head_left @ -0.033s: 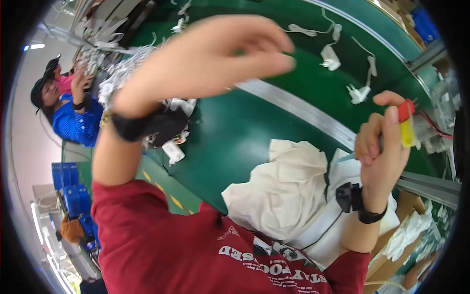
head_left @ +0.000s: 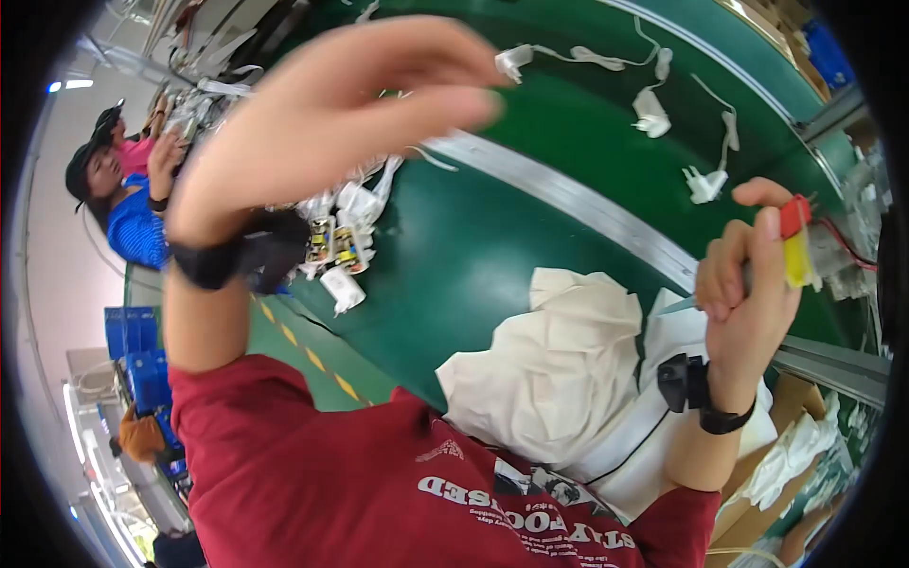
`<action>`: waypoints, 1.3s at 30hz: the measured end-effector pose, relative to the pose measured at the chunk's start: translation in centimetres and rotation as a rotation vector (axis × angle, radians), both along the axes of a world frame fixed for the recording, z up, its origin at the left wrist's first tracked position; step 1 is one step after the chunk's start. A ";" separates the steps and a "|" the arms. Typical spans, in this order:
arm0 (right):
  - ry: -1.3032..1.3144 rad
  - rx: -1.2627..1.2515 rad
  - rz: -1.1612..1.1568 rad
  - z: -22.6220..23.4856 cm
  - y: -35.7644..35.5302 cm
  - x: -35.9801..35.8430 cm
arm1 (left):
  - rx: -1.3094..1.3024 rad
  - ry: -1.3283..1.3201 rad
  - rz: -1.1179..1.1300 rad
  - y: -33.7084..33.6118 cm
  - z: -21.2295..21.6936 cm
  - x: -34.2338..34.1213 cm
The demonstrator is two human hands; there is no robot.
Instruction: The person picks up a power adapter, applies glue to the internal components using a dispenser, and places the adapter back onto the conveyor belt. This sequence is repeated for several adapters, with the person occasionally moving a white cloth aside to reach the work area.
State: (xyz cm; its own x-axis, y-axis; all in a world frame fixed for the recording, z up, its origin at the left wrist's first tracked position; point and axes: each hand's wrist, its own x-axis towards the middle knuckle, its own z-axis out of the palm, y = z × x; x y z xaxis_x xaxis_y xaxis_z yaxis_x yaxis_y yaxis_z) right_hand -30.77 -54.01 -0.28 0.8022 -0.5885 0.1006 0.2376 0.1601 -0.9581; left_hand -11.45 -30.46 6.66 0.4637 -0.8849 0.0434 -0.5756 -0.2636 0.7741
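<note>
My left hand (head_left: 350,123), smeared by motion, passes above the green bench with thumb and fingers apart and nothing seen between them. Just beyond its fingertips lies a white plug adapter (head_left: 514,62), its cable bundled on the green belt. Below that wrist is a pile of white adapters and cables, with bare circuit boards (head_left: 333,248) and a white housing (head_left: 343,289). My right hand (head_left: 753,270) is closed around a slim tool whose blue-grey pointed tip (head_left: 677,306) sticks out. Its thumb rests by a red and yellow piece (head_left: 797,237) near red and black wires.
More white plug adapters (head_left: 651,114) with bundled cables lie along the belt. A metal rail (head_left: 568,204) divides belt and bench. Cream cloth (head_left: 549,364) covers the near edge. A cardboard box (head_left: 791,407) stands at right. Co-workers, one in a blue top (head_left: 137,222), are at left.
My left hand has shifted left, uncovering the plug adapter on the belt and more of the pile. The whole view has shifted slightly; my right hand keeps its grip.
</note>
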 end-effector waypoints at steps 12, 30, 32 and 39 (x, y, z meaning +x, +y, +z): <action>0.005 0.016 0.043 0.1 0.6 -0.1 | -0.174 0.560 0.409 6.2 -3.5 -9.0; 0.019 0.008 0.045 0.2 -0.6 0.0 | -0.251 0.202 0.261 -24.1 -19.7 -0.6; 0.017 -0.002 0.047 0.2 -0.9 -0.1 | -0.428 0.824 0.179 -20.7 -19.5 -2.4; -0.010 0.030 0.006 0.0 -1.4 -0.3 | -0.285 1.171 -0.083 -12.2 -18.9 -9.0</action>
State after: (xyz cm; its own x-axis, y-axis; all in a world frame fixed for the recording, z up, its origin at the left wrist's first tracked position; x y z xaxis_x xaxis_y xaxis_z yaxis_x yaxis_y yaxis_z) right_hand -31.06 -55.43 -0.28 0.8047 -0.5868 0.0908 0.2457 0.1899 -0.9506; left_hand -20.41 -42.62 -12.20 0.2944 -0.9410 -0.1669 0.5069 0.0057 0.8620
